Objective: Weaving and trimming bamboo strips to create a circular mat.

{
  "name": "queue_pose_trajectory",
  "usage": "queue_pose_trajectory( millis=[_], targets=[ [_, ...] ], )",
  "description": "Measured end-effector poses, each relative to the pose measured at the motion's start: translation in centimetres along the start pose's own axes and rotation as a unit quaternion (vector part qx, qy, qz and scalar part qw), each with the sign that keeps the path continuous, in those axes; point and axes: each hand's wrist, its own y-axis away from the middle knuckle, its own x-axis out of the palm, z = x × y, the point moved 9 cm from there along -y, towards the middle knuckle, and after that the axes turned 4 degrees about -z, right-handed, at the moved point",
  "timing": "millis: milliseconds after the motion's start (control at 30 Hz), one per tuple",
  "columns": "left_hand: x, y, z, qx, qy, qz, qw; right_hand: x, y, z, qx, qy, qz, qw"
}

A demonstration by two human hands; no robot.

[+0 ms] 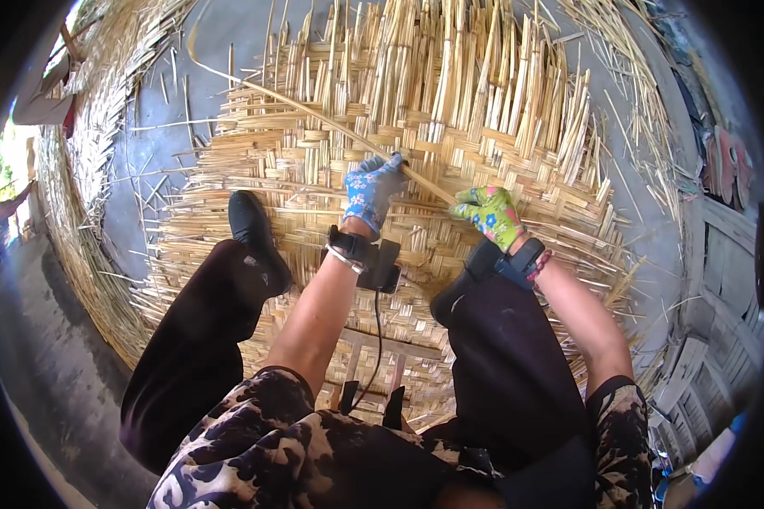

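Observation:
A long flat reed strip (pixel 323 118) slants from the upper left down to my hands, its far end curling upward. My left hand (pixel 368 191), in a blue flowered glove, is closed on the strip partway along. Near the strip's lower right end, my right hand (pixel 491 214) in a green flowered glove pinches it. Under both hands spreads a large woven reed mat (pixel 314 174), its loose reed ends sticking out at the far side and both sides. Black devices are strapped to both wrists, and a cable hangs from the left one.
My black shoes (pixel 258 233) rest on the mat, one at each side. A low wooden seat frame (pixel 388 343) shows between my legs. More reed weaving (pixel 85 170) lies at the left, where another person's arm (pixel 42 106) appears. Slatted wooden panels (pixel 734 242) stand at the right.

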Motion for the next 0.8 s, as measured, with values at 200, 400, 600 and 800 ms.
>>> queue_pose_trajectory(
  millis=[200, 400, 600, 800],
  targets=[
    [0.2, 0.0, 0.3, -0.018, -0.009, 0.000, 1.000, 0.3, 0.2, -1.4, 0.090, -0.084, 0.039, 0.992],
    [1.1, 0.1, -0.6, 0.006, -0.021, 0.061, 0.998, 2.4, -0.1, -1.4, 0.181, -0.381, 0.176, 0.890],
    [1.5, 1.3, 0.4, -0.021, -0.043, -0.029, 0.998, 1.1, -0.8, -0.2, 0.106, -0.201, 0.054, 0.972],
    [0.1, -1.1, -0.9, 0.037, 0.010, 0.005, 0.999, 0.2, 0.0, 1.7, 0.045, -0.002, 0.005, 0.999]
  ],
)
